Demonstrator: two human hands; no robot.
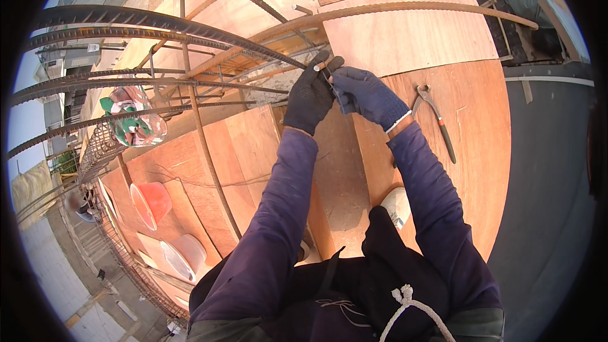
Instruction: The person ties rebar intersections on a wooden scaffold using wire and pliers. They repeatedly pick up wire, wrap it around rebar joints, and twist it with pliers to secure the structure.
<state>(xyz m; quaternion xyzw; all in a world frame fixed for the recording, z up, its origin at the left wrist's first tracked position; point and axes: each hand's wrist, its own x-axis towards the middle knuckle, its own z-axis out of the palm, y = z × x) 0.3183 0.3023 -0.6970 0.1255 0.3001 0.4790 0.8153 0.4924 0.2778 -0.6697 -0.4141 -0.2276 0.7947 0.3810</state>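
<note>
My left hand (309, 96), in a black glove, is closed near the end of a dark ribbed steel bar (190, 25). Its fingers meet those of my right hand (370, 96), which wears a blue glove with a white cuff and is pinched. Something small with a pale tip shows between the fingertips; I cannot make out what it is. Both hands are above a gap between plywood panels. To the right of my right hand, a pair of pincers (434, 120) with dark, orange-marked handles lies on the plywood (475, 171).
Several rebars fan out to the left, crossed by a rusty upright bar (201, 126). A clear bag (134, 117) hangs among them. Lower left stand a red bucket (152, 202) and a whitish bucket (183, 256). A curved rusty bar (405, 7) spans the far plywood. A white rope (411, 304) hangs near my body.
</note>
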